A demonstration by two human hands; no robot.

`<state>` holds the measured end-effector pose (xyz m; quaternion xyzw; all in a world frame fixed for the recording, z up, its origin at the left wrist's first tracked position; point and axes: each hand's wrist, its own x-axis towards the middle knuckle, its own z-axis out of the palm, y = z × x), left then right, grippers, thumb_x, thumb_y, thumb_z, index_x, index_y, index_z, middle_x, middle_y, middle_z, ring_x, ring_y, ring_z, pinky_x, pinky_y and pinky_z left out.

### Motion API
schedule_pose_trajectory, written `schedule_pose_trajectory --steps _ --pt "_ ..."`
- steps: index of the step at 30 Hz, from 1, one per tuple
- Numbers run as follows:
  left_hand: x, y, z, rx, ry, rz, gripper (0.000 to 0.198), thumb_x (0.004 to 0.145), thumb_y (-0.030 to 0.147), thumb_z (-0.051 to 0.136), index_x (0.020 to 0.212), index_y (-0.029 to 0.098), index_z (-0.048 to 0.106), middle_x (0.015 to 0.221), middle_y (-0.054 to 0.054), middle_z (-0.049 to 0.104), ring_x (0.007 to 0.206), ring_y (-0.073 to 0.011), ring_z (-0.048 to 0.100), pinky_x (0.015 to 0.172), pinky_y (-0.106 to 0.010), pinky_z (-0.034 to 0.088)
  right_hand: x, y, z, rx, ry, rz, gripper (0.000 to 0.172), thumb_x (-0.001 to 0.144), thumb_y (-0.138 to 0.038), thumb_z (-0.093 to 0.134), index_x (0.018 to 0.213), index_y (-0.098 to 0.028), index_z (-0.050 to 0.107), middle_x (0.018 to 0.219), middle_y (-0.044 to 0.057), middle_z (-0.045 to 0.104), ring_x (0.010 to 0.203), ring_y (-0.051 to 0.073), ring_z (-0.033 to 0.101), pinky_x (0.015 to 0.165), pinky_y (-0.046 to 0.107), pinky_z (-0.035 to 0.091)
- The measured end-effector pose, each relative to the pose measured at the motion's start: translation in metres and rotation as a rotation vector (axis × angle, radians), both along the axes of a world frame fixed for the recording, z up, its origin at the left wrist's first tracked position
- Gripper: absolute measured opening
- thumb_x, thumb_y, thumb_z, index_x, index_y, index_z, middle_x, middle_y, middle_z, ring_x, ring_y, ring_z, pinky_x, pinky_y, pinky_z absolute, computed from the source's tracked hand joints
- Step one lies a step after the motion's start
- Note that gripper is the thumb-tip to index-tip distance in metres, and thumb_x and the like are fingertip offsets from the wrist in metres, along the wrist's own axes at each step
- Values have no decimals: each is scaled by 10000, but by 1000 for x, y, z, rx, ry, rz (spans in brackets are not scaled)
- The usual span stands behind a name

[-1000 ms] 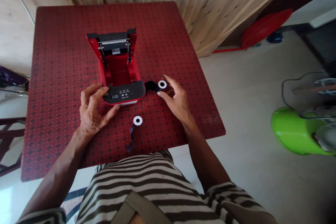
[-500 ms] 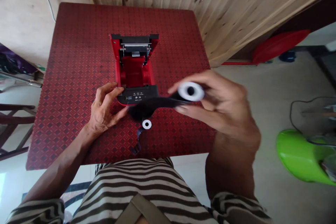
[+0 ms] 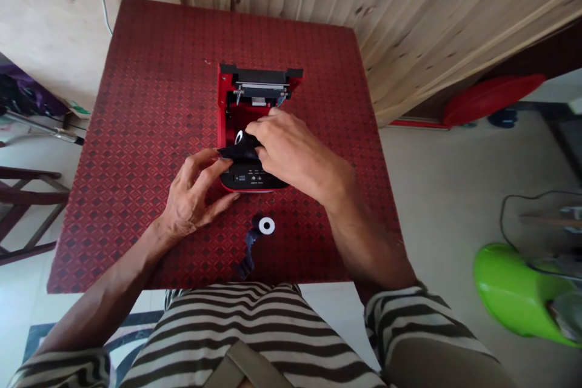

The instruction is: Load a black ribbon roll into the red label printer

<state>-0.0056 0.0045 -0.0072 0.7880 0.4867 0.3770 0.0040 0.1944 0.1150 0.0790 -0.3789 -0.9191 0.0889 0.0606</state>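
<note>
A red printer (image 3: 227, 110) with its lid open stands in the middle of the red patterned table (image 3: 150, 97). My right hand (image 3: 293, 154) is closed on a black ribbon roll with a white core (image 3: 239, 138) and holds it over the printer's open bay. My left hand (image 3: 193, 194) rests at the printer's front left corner, its fingertips pinching the loose end of that black ribbon. A second ribbon roll (image 3: 266, 225) with a trailing black strip lies on the table in front of the printer.
A wooden plank wall (image 3: 364, 0) rises behind the table. A green plastic object (image 3: 513, 291) and a red one (image 3: 491, 97) sit on the floor at the right. A dark wooden chair frame (image 3: 22, 212) stands at the left.
My right hand picked the ribbon roll up from the table, lifted it toward the camera, then carried it down into the printer's open bay. My left hand took the ribbon's loose end.
</note>
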Motion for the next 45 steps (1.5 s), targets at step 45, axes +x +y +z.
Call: schedule_pose_trajectory --steps 45 --pt "-21 126 85 -154 -64 -51 813 1025 703 529 1606 156 370 1521 -152 579 1393 -245 595 1130 -430 540 28 -36 -26 217 559 60 256 1034 -69 572 942 -179 784 943 72 699 917 205 624 807 340 582"
